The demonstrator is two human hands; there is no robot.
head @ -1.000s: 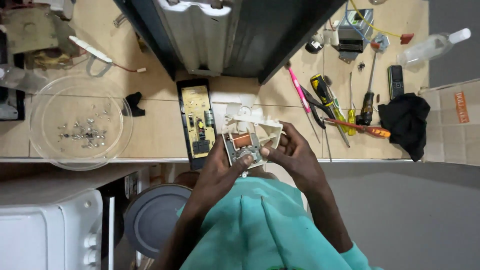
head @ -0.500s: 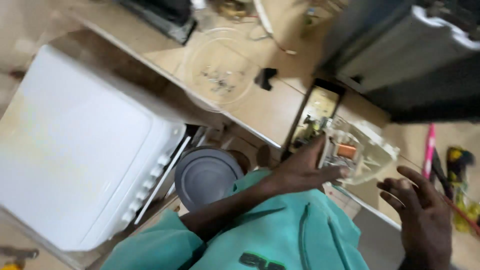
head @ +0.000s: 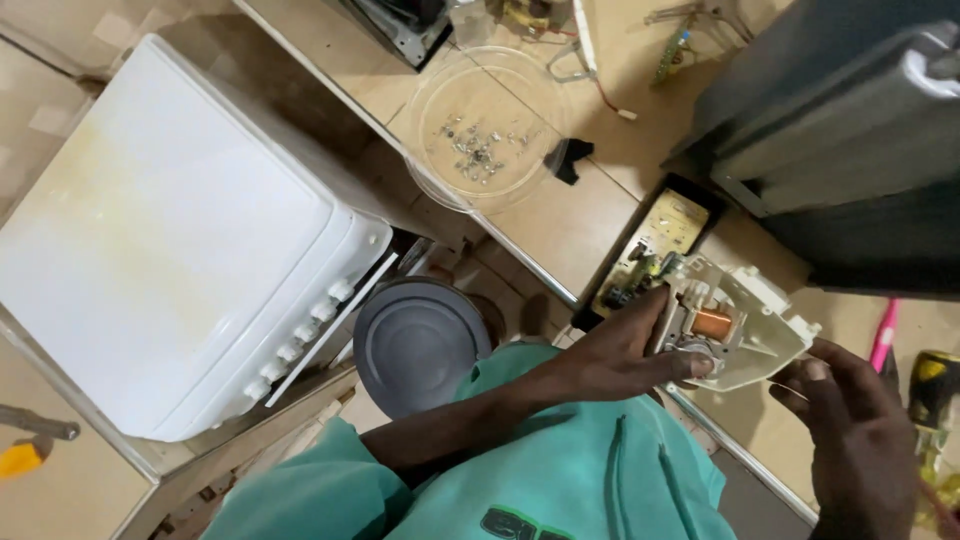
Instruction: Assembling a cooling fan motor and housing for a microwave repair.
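My left hand (head: 622,350) grips a cream plastic housing (head: 745,330) with a copper-wound motor coil (head: 712,323) set in it. Its thumb lies across the lower left edge of the part. My right hand (head: 850,430) touches the housing's lower right corner with its fingertips. The part is held just above the tiled worktop edge (head: 560,285), in front of my teal shirt. Beneath the housing's left side lies a circuit board in a black tray (head: 650,245).
A glass turntable dish (head: 490,125) with several screws sits on the worktop, a small black piece (head: 572,160) beside it. A dark metal casing (head: 850,130) fills the upper right. A white appliance (head: 170,230) and a grey round lid (head: 415,340) are lower left. Tools (head: 930,390) lie at right.
The view has swung left and tilted, bringing the white appliance into sight. My right hand came back from open air onto the housing's corner; my left hand kept its grip.
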